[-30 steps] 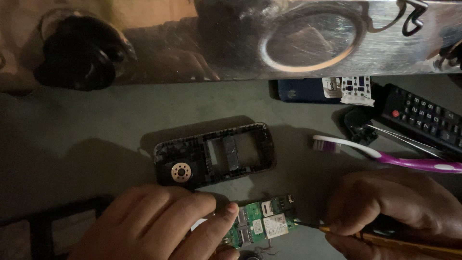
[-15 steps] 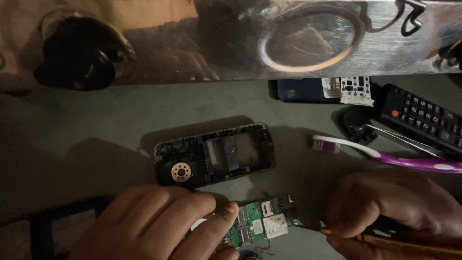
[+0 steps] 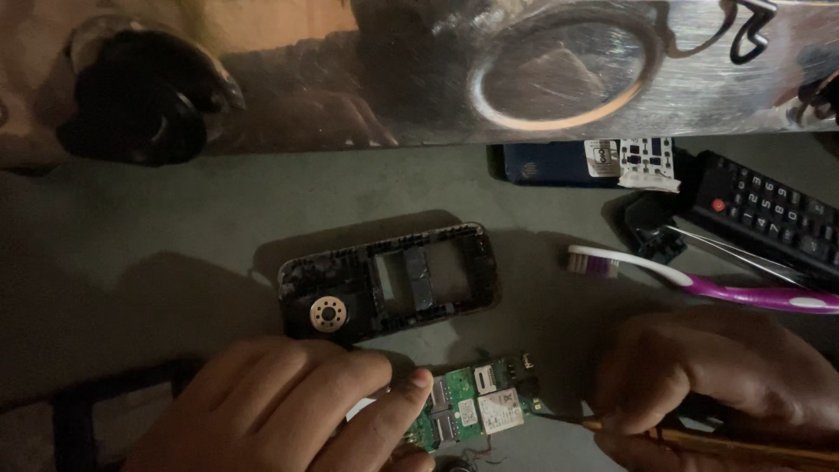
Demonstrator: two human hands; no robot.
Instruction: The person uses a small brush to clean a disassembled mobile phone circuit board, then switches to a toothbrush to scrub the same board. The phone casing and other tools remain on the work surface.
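board (image 3: 476, 411) held flat at near edge by left hand (image 3: 280, 406), fingers pressed on it | right hand (image 3: 725, 389) pinched on tool (image 3: 699, 435), tip at board edge, likely soldering | frame (image 3: 389, 280) lies beyond | steady tip needed next

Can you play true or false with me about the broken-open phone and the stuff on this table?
1. The left hand presses on a green circuit board. True.
2. The right hand holds a toothbrush. False: it holds a thin tool whose tip is at the board; the purple and white toothbrush lies apart on the table.
3. The empty black phone frame lies above the board. True.
4. The remote control is at the left edge. False: it is at the right.
5. The phone frame is in a hand. False: no hand touches it.
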